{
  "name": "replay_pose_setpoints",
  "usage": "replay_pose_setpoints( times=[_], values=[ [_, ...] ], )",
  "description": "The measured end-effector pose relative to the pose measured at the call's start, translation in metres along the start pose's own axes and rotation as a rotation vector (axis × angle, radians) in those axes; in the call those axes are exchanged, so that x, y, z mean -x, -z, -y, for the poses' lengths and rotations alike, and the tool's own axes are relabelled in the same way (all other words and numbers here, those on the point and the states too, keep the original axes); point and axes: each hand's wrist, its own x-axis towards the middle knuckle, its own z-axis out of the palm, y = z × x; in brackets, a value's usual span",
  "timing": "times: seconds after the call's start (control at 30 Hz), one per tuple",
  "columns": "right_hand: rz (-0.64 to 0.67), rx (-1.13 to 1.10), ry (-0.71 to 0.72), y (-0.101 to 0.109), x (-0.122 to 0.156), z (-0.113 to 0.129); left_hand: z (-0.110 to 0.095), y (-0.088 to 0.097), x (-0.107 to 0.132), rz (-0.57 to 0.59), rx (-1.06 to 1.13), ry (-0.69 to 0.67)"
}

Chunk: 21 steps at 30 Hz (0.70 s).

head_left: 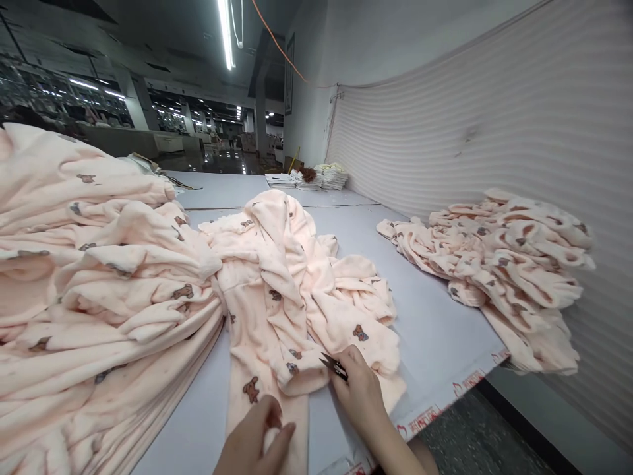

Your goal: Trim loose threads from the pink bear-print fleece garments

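A pale pink fleece garment point(287, 277) with small brown bear prints lies crumpled before me on the table. My right hand point(361, 392) is closed around black thread snips point(335, 367). Their pointed blades face left, beside the open end of a sleeve point(306, 376). Lower down, my left hand point(260, 439) is closed, with a bit of the pink fabric showing between thumb and fingers. Its fingertips are partly turned away from view.
A large heap of the same pink fleece point(113, 297) covers the left side. Another pile point(504, 264) lies at the right, partly over the table's edge, by a ribbed wall covering point(469, 132). Stacks of papers point(331, 176) stand at the back of the table point(425, 330).
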Motion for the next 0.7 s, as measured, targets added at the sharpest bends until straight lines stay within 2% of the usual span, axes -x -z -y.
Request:
replay_pose_setpoints(
  times=[0.07,0.17,0.27,0.4,0.47,0.6,0.7],
  values=[
    [0.009,-0.039,0.005,0.001,-0.002,0.002,0.0,0.001,-0.011,-0.087,0.033,0.106],
    [0.052,-0.116,0.037,0.0,-0.002,0.006,0.001,-0.002,-0.025,-0.051,0.117,0.162],
    [0.082,-0.208,0.024,-0.007,-0.004,0.009,0.006,-0.005,-0.032,-0.05,0.216,0.15],
    [0.035,-0.281,-0.083,-0.018,-0.012,0.013,0.011,-0.012,-0.029,-0.121,0.355,0.108],
    [0.01,-0.332,-0.124,-0.021,-0.013,0.018,0.007,-0.016,-0.026,-0.153,0.459,0.112],
    [-0.018,-0.422,-0.153,-0.024,0.001,0.031,-0.011,-0.02,-0.024,-0.232,0.801,0.099],
    [-0.035,-0.454,-0.138,-0.024,0.015,0.037,-0.02,-0.018,-0.024,-0.273,0.829,0.121]
  ],
)
